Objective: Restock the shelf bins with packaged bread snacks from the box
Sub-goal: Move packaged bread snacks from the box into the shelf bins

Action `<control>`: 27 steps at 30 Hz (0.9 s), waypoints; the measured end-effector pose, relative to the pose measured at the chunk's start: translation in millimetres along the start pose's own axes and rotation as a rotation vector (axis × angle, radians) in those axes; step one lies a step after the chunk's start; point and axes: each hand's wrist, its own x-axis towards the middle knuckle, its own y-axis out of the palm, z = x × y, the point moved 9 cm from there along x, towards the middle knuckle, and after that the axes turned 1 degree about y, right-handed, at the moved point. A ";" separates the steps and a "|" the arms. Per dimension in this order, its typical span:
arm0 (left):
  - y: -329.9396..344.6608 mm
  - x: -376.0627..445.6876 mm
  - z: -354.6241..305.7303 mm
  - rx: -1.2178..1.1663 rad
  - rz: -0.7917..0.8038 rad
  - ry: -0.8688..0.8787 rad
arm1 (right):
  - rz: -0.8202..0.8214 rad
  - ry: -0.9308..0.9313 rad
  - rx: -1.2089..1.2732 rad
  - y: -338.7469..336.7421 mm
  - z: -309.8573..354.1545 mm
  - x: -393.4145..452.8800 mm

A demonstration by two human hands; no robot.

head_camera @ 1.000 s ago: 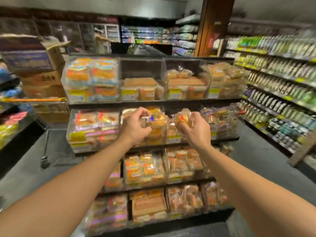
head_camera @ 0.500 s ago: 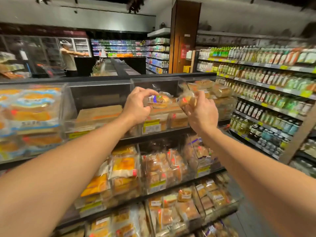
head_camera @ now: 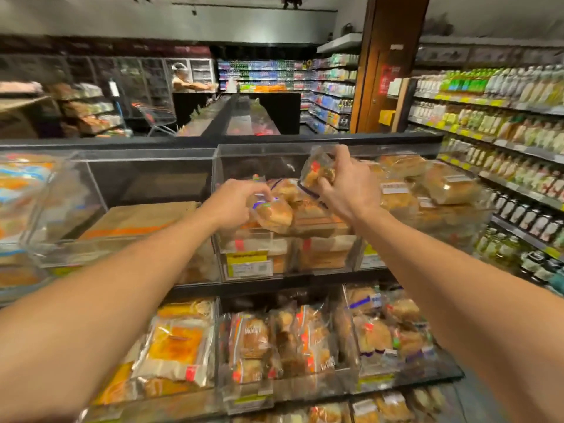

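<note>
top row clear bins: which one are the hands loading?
The middle bin, with the yellow price tag on its front. The left hand and right hand each hold a bread pack over it. The bin to its left holds only flat brown packs.

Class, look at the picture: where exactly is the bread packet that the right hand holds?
In the head view, the right hand holds the bread packet right of centre, raised over the top-shelf clear bin, above the packet under the left hand.

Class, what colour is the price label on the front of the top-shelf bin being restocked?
Yellow above, white below, on the price label; the head view shows it.
</note>
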 end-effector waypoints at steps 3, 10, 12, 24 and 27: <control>-13.8 9.2 7.4 0.037 -0.005 -0.030 | 0.077 0.012 -0.043 16.9 -6.8 13.5; 12.7 17.3 -14.0 0.062 -0.008 -0.069 | 0.228 -0.051 -0.071 54.2 -10.2 32.7; 16.4 13.8 -6.1 0.128 -0.014 -0.067 | 0.257 -0.089 -0.128 60.1 -7.7 33.7; -9.1 -17.5 -2.3 0.284 -0.163 -0.045 | 0.314 -0.090 0.117 95.2 16.0 14.4; -5.0 -20.5 -3.5 0.297 -0.147 -0.020 | 0.291 -0.088 0.081 99.3 18.7 12.7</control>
